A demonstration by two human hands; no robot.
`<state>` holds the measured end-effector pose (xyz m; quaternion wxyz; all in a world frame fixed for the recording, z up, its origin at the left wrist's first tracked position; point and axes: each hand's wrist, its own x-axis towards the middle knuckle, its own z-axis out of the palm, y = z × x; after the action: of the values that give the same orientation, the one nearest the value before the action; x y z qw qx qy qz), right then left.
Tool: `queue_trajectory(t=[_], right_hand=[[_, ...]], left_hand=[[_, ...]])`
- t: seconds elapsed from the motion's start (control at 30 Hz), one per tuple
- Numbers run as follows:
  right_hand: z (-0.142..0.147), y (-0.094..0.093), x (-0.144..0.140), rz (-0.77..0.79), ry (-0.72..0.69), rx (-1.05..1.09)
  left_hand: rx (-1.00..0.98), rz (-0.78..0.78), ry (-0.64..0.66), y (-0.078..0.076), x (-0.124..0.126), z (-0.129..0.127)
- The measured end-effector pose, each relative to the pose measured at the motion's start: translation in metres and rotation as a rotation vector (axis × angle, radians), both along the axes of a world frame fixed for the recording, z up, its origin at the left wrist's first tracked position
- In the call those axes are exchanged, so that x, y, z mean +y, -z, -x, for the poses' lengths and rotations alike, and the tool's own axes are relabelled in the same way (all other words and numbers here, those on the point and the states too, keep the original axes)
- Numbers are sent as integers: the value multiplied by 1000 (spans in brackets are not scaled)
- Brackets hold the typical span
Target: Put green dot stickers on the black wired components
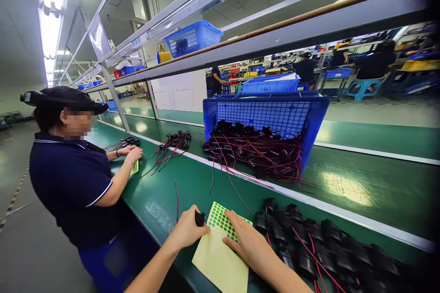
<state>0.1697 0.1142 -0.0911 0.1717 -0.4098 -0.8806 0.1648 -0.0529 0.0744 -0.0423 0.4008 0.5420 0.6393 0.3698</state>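
Observation:
Wrapped in my left hand is a small black part, its top showing above the fingers; a red wire rises beside that hand. The pale yellow sheet of green round stickers lies on the bench under both hands. My right hand rests on the stickers with thumb and fingers apart, covering part of the rows. My left fingertips are at the sheet's left edge. To the right lies a pile of black parts with red wires.
A tilted blue crate full of black wired parts stands behind the sheet. At left a co-worker handles another sticker sheet near more wired parts. Overhead, a shelf carries a blue basket.

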Motion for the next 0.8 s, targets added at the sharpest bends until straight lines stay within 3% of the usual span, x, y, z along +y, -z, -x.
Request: queue_trajectory(t=[0.17,0.3,0.5,0.8], right_hand=[[-6,-7,-5,8,11,83],[-8,-28,-16,-53,41,210],[1,-56,-37,-153,41,362],[0,-60,-45,-281,-5,430]], left_hand=[[-56,-13,-27,-1,1,-11],[-219,-6,-24,-7,-11,-20],[-389,-122,-40,-25,-36,-46],[-409,-207,-96,-31,-43,-58]])
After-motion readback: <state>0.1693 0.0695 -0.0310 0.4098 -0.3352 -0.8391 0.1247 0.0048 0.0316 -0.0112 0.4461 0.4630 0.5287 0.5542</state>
